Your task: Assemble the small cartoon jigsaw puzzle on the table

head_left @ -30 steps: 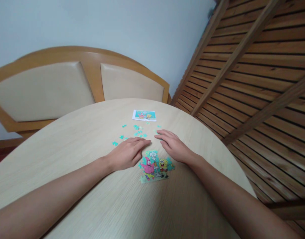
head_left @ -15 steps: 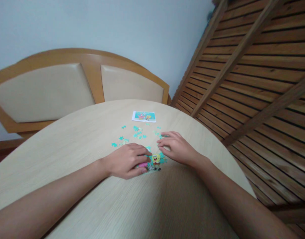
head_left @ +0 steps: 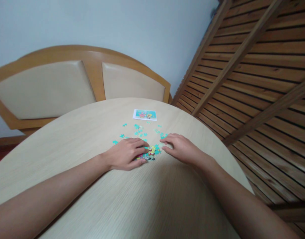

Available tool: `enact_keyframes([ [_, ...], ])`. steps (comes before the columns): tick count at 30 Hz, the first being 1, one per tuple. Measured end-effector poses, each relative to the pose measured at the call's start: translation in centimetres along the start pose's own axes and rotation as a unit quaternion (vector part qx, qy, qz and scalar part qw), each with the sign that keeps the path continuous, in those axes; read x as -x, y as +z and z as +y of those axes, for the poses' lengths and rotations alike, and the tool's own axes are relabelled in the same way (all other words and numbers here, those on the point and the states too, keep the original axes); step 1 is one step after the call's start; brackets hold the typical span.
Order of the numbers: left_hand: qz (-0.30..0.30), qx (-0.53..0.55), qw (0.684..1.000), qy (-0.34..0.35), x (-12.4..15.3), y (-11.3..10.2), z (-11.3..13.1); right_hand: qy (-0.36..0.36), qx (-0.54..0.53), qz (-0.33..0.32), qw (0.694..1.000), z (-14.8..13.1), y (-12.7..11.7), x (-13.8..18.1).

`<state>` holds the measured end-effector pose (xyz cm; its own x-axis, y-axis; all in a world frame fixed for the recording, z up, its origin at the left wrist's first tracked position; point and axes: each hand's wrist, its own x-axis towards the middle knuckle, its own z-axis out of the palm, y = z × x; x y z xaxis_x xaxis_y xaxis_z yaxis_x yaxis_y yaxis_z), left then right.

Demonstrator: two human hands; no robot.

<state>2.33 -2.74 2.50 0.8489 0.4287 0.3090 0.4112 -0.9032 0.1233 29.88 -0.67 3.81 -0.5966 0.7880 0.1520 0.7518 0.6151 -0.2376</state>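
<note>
A partly joined jigsaw puzzle [head_left: 151, 152] lies on the table, showing a yellow square cartoon figure on a turquoise ground. My left hand [head_left: 129, 152] rests over its left part, fingers spread and palm down, hiding that side. To the right, my right hand [head_left: 179, 147] hovers or rests just beside the puzzle with thumb and fingers apart, and nothing shows between them. Its fingertips are close to some loose turquoise puzzle pieces [head_left: 163, 136]. Several more loose pieces [head_left: 137, 127] are scattered beyond both hands.
A picture card [head_left: 145, 115] with a pink and a yellow figure lies past the pieces, near the far edge of the round wooden table [head_left: 92, 122]. Behind stands a padded wooden bench back [head_left: 97, 73]. A slatted wooden panel [head_left: 254, 76] slopes along the right.
The joined puzzle has slid left and a little away from me, under my left hand. My right hand's fingers have drawn closer together, near the loose pieces. The view has shifted slightly.
</note>
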Motion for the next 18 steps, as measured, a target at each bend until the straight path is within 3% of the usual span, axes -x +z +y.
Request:
enact_keyframes([
  [18,-0.019,0.010,0.999,0.028,-0.12,0.26,0.15,0.043,-0.060,0.014,0.997,0.33,0.49,-0.06],
])
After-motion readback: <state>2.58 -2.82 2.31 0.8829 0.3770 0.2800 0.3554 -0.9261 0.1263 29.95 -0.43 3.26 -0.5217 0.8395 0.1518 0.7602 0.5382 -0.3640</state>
